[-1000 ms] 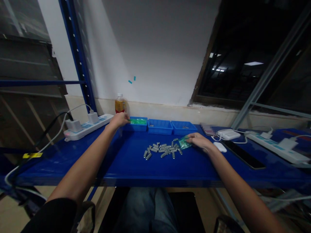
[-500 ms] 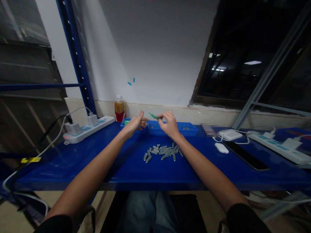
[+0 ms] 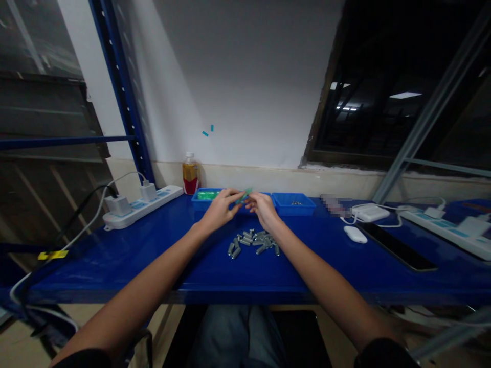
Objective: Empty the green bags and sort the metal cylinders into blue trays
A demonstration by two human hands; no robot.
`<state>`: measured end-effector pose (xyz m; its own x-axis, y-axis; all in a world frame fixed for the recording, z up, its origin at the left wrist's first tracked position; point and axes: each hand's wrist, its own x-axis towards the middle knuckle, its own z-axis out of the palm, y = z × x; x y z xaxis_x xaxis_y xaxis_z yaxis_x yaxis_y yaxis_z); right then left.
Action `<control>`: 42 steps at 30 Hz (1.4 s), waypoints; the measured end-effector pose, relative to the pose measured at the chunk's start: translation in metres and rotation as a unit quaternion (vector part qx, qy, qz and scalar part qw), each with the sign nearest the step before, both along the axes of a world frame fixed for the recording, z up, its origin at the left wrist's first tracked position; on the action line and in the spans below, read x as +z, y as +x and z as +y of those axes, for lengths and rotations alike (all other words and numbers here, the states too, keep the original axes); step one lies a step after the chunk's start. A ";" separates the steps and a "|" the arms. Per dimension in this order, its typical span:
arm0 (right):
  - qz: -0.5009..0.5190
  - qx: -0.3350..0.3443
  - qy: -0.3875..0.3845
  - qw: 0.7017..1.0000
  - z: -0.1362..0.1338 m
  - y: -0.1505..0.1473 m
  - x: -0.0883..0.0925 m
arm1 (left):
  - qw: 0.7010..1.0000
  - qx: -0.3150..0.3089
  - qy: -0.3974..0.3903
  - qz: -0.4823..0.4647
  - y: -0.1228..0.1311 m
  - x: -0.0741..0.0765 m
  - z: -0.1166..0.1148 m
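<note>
My left hand (image 3: pixel 220 207) and my right hand (image 3: pixel 261 206) meet above the blue table (image 3: pixel 153 245), both pinching a small green plastic bag (image 3: pixel 244 196) between their fingertips. Just below them lies a heap of several small grey metal cylinders (image 3: pixel 253 242). Behind the hands stand three blue trays; the left tray (image 3: pixel 199 200) holds more green bags, and the right tray (image 3: pixel 294 203) holds a few small metal parts. The middle tray is mostly hidden by my hands.
A drink bottle (image 3: pixel 190 179) stands by the wall. A white power strip (image 3: pixel 138 204) with chargers lies at the left. To the right are a white mouse-shaped item (image 3: pixel 355 234), a dark phone (image 3: pixel 399 249), a white box (image 3: pixel 370 211) and another power strip (image 3: pixel 445 227).
My right hand lifted the green bag from beside the cylinders toward the trays. My left hand left the left tray. Both hands have come together on the bag, lower and closer.
</note>
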<state>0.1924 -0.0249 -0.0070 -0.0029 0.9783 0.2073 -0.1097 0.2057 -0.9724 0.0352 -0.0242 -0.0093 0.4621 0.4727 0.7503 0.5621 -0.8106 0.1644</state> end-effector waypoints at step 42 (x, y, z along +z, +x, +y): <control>-0.577 -0.008 0.281 0.767 0.008 -0.017 0.034 | 0.975 0.198 -0.096 0.016 -0.070 0.025 -0.020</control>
